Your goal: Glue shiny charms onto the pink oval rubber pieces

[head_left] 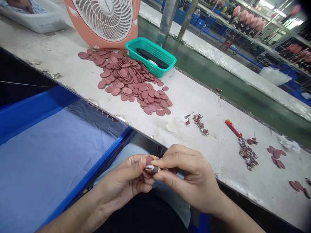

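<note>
Close in front of my body, my left hand [130, 176] pinches a reddish-brown oval disc [149, 160] between thumb and fingers. My right hand [190, 171] has its thumb and forefinger closed on a small painted figure [154, 169], brown, dark and white, which touches the disc. Fingers cover much of both pieces, so whether they are joined I cannot tell. Beyond the hands, a clear squeeze bottle [177, 123] with a thin dark needle tip lies on the workbench [145, 131]. A few similar small figures [200, 124] lie just past the needle.
A large heap of oval discs [128, 76] spreads before an orange fan [104, 24] and a green basket [155, 61]. Rightward lie a red narrow box [233, 128], more figures [247, 153] and loose discs [276, 155]. A lined blue bin [60, 161] stands at left. A green conveyor [206, 71] runs behind.
</note>
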The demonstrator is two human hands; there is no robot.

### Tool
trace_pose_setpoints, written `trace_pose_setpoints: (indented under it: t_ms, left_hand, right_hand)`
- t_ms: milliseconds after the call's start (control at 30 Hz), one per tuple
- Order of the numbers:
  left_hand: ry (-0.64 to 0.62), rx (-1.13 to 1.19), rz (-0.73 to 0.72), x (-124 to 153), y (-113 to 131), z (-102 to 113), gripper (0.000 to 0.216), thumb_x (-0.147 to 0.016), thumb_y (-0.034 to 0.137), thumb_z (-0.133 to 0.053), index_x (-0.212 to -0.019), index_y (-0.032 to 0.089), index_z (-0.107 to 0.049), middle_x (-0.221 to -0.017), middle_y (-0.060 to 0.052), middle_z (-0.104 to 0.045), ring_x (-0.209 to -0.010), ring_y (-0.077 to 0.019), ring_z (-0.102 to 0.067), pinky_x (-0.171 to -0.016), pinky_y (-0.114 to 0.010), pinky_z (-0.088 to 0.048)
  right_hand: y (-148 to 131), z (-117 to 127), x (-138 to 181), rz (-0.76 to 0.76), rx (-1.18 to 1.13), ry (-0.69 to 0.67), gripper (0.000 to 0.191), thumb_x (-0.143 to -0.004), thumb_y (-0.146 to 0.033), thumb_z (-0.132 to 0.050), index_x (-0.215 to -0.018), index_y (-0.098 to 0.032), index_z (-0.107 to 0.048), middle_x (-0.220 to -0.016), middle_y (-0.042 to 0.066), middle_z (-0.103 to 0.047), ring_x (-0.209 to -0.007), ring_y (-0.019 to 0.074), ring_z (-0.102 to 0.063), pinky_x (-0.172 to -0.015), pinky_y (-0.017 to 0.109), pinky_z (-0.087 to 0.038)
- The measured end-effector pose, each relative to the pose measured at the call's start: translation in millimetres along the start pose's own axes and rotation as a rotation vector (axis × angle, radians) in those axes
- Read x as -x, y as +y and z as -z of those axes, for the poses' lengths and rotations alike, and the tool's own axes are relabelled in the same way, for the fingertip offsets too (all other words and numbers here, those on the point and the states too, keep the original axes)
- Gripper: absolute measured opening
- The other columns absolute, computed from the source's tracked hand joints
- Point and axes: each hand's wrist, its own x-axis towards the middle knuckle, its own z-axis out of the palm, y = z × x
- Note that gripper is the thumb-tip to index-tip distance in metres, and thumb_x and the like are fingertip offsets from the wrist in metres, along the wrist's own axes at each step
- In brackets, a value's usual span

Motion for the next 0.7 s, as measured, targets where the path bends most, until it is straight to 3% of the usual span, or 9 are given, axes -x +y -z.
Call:
trace_pose_setpoints:
  t_ms: [267,500,600,700]
  left_hand:
    - [-0.017,-0.062,0.01,0.3,3.4,1.0,0.022,-0.073,0.033,-0.089,-0.081,0.014,-0.082,-0.065,0.0,-0.063,-0.052,-0.0039,-0.055,-0.051,-0.013,-0.058]
    - [-0.024,-0.159,-0.02,0.8,10.0,7.7,0.039,-0.075,0.052,-0.082,-0.09,0.016,-0.079,-0.085,-0.005,-0.068,-0.069,-0.0113,-0.061,-0.051,-0.017,-0.059]
    - [0.131,-0.201,-0.111,0.5,10.7,14.2,0.055,-0.066,0.062,-0.083,-0.101,0.02,-0.078,-0.095,-0.008,-0.072,-0.076,-0.0162,-0.066,-0.05,-0.019,-0.058]
    - [0.402,-0.238,-0.375,5.0,8.8,18.1,0.042,-0.059,0.052,-0.092,-0.084,0.022,-0.076,-0.075,0.0,-0.068,-0.06,-0.011,-0.058,-0.046,-0.017,-0.053]
  right_hand:
    - [0.6,-1.5,-3.5,-0.043,-0.064,0.01,0.007,-0.085,-0.012,-0.076,-0.091,-0.01,-0.077,-0.072,0.003,-0.069,-0.062,0.0083,-0.059,-0.057,0.018,-0.051]
    - [1.5,-4.8,-6.7,-0.004,-0.04,0.076,0.012,-0.085,-0.01,-0.072,-0.096,-0.013,-0.075,-0.073,0.0,-0.07,-0.064,0.0078,-0.061,-0.057,0.017,-0.051]
    - [7.0,-13.3,-4.7,0.031,0.105,0.167,0.015,-0.085,-0.01,-0.072,-0.099,-0.015,-0.075,-0.072,0.0,-0.067,-0.059,0.0075,-0.059,-0.055,0.018,-0.052]
    - [19.2,-32.2,-2.4,0.125,0.314,0.273,0.021,-0.087,-0.01,-0.071,-0.107,-0.016,-0.072,-0.077,0.003,-0.067,-0.062,0.0106,-0.062,-0.052,0.021,-0.053]
